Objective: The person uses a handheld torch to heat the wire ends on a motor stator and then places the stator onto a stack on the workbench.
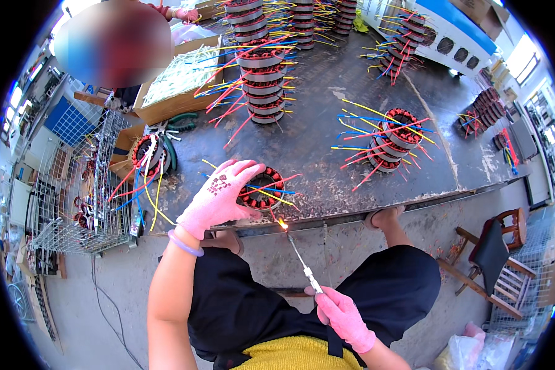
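Observation:
My left hand (221,196), in a pink glove, is closed on the left side of a motor stator (276,179) near the table's front edge. Red windings line this ring, and red, yellow and blue wires stick out of it. A pink-gloved right hand (345,319), also mine, grips the white handle of a thin-tubed torch (310,277). At its tip burns a small orange flame (282,226), just below the stator's near side and the table edge. Left of my left hand, another stator (149,154) leans with white ties and trailing wires.
A tall stack of stators (263,92) rises behind, a shorter stack (391,142) to the right. Green-handled pliers (182,123) lie near a cardboard box (185,98) of white strips. A wire basket (74,209) stands left, a wooden chair (490,262) right. Another person's hand (188,14) shows at far left.

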Action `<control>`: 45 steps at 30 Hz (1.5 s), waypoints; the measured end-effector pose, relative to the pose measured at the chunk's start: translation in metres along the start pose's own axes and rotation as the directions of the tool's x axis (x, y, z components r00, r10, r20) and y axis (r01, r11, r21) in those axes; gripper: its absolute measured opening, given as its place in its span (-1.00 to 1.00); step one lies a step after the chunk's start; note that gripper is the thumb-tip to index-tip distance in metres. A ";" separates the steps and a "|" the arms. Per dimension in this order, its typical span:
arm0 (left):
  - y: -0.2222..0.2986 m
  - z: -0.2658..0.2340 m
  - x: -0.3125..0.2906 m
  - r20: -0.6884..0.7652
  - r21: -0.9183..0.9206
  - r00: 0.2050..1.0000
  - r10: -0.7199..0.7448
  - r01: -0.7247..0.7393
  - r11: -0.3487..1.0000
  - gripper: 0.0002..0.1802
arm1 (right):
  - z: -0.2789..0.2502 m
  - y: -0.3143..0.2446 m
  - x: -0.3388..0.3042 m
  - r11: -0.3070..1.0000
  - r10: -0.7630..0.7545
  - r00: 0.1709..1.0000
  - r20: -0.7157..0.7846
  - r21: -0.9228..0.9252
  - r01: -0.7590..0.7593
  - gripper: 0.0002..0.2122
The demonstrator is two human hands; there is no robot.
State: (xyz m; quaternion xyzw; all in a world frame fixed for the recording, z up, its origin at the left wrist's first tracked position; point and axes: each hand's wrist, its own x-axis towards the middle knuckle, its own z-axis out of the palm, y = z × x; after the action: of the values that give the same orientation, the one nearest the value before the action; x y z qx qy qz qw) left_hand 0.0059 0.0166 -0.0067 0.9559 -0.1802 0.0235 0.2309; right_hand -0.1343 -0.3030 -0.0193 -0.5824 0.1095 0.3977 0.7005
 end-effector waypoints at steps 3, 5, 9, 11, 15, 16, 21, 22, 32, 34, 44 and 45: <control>-0.004 0.002 0.002 -0.013 0.000 1.000 0.026 -0.026 1.000 0.03 | -0.005 0.002 0.003 0.999 -0.019 1.000 0.020 -0.042 0.019 -0.67; -0.004 0.000 0.002 -0.004 -0.021 1.000 0.016 -0.017 1.000 0.03 | -0.005 0.003 0.004 0.998 -0.034 0.999 0.027 -0.061 0.035 -0.67; 0.005 -0.004 0.005 0.019 -0.015 1.000 -0.015 0.016 1.000 0.03 | -0.005 0.004 0.005 0.991 -0.062 0.998 0.020 -0.119 0.064 -0.67; 0.003 -0.002 0.003 0.022 0.007 0.999 -0.025 0.025 1.000 0.04 | -0.003 0.003 0.005 0.995 -0.052 0.998 0.018 -0.084 0.053 -0.67; -0.002 0.001 0.005 0.006 0.005 1.000 -0.024 0.024 1.000 0.06 | -0.004 0.003 0.005 0.997 -0.042 0.999 0.027 -0.067 0.043 -0.66; -0.001 0.001 0.005 0.012 -0.001 0.999 -0.035 0.035 0.999 0.06 | -0.006 0.004 0.005 0.994 -0.054 0.998 0.035 -0.089 0.057 -0.66; 0.000 0.002 0.006 0.030 -0.027 0.999 -0.040 0.041 0.999 0.05 | -0.004 0.006 0.006 0.997 -0.049 0.998 0.029 -0.053 0.051 -0.65; 0.000 0.001 0.005 0.033 -0.028 0.999 -0.042 0.043 0.999 0.05 | -0.003 0.006 0.007 0.998 -0.049 0.998 0.035 -0.049 0.051 -0.65; -0.001 0.001 0.006 0.036 -0.037 0.999 -0.034 0.035 0.999 0.05 | -0.002 0.004 0.005 0.998 -0.044 0.998 0.033 -0.053 0.046 -0.66; 0.001 0.000 0.005 0.038 -0.035 0.998 -0.042 0.044 0.998 0.06 | -0.004 0.001 0.007 0.990 -0.041 0.999 0.032 -0.133 0.045 -0.67; 0.002 0.001 0.005 -0.013 -0.008 1.000 -0.005 0.005 1.000 0.03 | -0.002 0.004 0.003 0.999 -0.036 0.999 0.038 -0.006 0.036 -0.67; 0.001 0.001 0.005 -0.017 -0.007 1.000 -0.001 0.001 1.000 0.03 | -0.002 0.005 0.003 1.000 -0.030 0.999 0.037 0.001 0.030 -0.67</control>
State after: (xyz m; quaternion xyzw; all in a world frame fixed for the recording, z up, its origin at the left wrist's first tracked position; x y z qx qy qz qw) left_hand 0.0101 0.0134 -0.0064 0.9550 -0.1776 0.0311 0.2357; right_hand -0.1355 -0.3039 -0.0256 -0.5763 0.0876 0.3979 0.7084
